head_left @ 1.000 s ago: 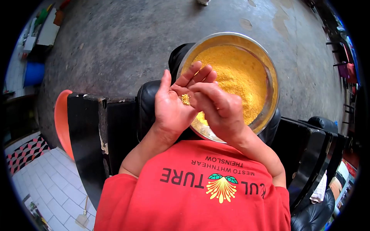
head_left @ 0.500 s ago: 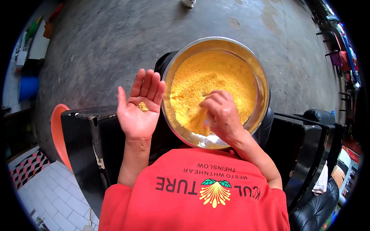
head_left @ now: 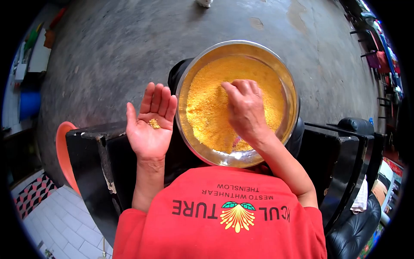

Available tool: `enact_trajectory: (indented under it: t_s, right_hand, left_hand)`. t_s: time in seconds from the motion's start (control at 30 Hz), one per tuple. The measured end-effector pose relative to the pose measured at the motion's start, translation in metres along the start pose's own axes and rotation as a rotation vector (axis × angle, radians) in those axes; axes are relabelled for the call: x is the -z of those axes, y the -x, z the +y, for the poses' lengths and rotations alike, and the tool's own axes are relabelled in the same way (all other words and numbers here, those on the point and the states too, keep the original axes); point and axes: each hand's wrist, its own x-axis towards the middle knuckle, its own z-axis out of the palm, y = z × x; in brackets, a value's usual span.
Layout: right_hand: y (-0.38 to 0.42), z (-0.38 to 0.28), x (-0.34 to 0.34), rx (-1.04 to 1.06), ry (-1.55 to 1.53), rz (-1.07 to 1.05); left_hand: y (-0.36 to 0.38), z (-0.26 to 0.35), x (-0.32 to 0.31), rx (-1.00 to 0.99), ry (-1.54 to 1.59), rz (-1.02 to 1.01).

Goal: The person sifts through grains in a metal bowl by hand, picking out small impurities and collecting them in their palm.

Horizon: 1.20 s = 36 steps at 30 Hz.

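A wide steel basin (head_left: 294, 116) holds a bed of coarse yellow grains (head_left: 207, 99) that look like cracked corn. Over the grains, right of the basin's centre, is my right hand (head_left: 246, 103), its fingers curled together and pointing down. What lies inside those fingers is hidden. My left hand (head_left: 148, 136) is held palm up to the left of the basin, apart from it, with fingers stretched out. On its palm rests a small pile of yellow grains (head_left: 154, 124). Some bare shiny bottom of the basin shows near my body.
Black furniture with worn edges (head_left: 90, 164) stands to the left, beside an orange rounded object (head_left: 64, 151). More black seats (head_left: 332, 168) are at the right. Grey concrete floor (head_left: 120, 52) stretches ahead, and part of a small white animal (head_left: 205, 3) shows at the top.
My right hand has moved away from my body, toward the far side of the basin, fingers still curled. My left hand stays palm up with the grains, slightly lower and further left.
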Motion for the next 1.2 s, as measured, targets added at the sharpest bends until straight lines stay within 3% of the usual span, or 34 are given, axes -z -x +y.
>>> enact_trajectory:
  t_s: [0.07, 0.2, 0.37, 0.57, 0.7, 1.0, 1.2]
  right_hand:
    - [-0.004, -0.009, -0.006, 0.039, 0.078, -0.108]
    - [0.010, -0.010, 0.004, 0.160, -0.130, -0.149]
    - [-0.002, 0.004, 0.017, 0.011, -0.036, 0.040]
    - [-0.015, 0.004, -0.002, -0.032, -0.180, 0.050]
    - [-0.012, -0.007, -0.009, 0.011, -0.278, -0.056]
    - [-0.014, -0.010, -0.017, 0.028, -0.151, -0.062]
    - [-0.013, -0.017, -0.016, 0.017, 0.051, -0.176]
  left_hand:
    - [0.000, -0.002, -0.002, 0.008, 0.007, -0.002]
    - [0.002, 0.002, 0.000, 0.005, -0.060, -0.054]
    - [0.001, 0.004, 0.005, 0.002, -0.083, -0.041]
    - [0.002, 0.003, 0.000, 0.000, -0.062, -0.059]
    - [0.003, 0.004, 0.001, 0.000, 0.010, 0.017]
    - [0.003, 0.003, 0.000, 0.010, 0.029, 0.025]
    - [0.003, 0.003, 0.001, 0.012, 0.026, 0.007]
